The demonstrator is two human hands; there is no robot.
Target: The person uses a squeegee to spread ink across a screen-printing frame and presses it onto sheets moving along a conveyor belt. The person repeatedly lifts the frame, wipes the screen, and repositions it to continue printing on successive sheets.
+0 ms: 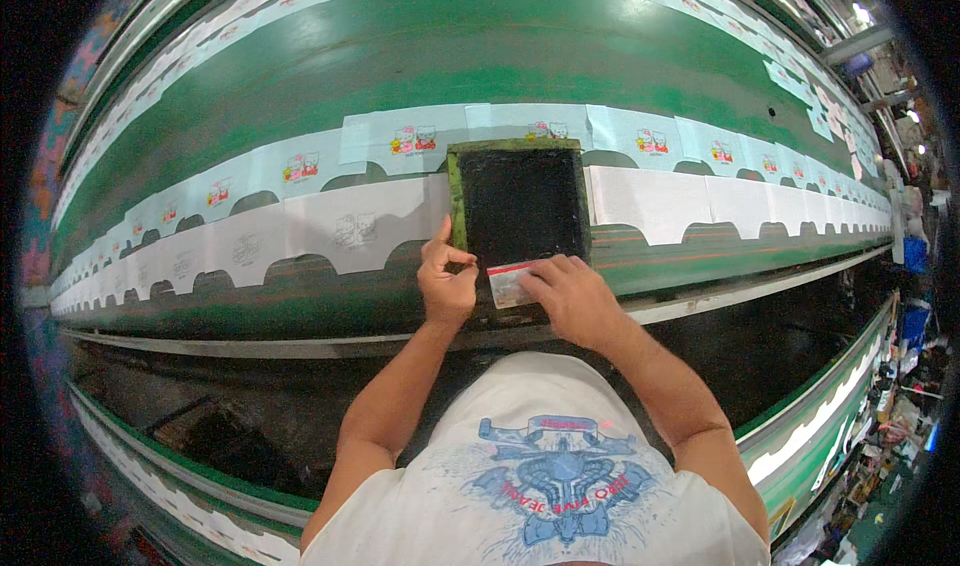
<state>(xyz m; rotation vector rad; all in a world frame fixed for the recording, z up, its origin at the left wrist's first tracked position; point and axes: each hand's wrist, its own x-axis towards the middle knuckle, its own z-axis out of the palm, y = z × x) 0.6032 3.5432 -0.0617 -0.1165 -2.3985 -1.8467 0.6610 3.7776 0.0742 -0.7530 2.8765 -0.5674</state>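
Note:
A small printing screen (525, 201) with a green-edged frame and dark mesh lies over the row of pale cut pieces on the green table. My left hand (447, 278) is closed at the lower left corner of the frame, its fingers curled against the side bar. In my right hand (572, 296) is a flat, whitish squeegee (508, 286) with a red strip along its far edge. It sits at the near end of the dark mesh, tilted toward me. The near bar of the frame is hidden behind the squeegee and my right hand.
White pieces with grey outline prints (355, 229) run left of the screen; plain white pieces (655, 201) run right. Behind them lie light blue pieces (655, 138) with coloured cartoon prints. A pale rail (740, 291) edges the table. Another green table (810, 441) stands behind me.

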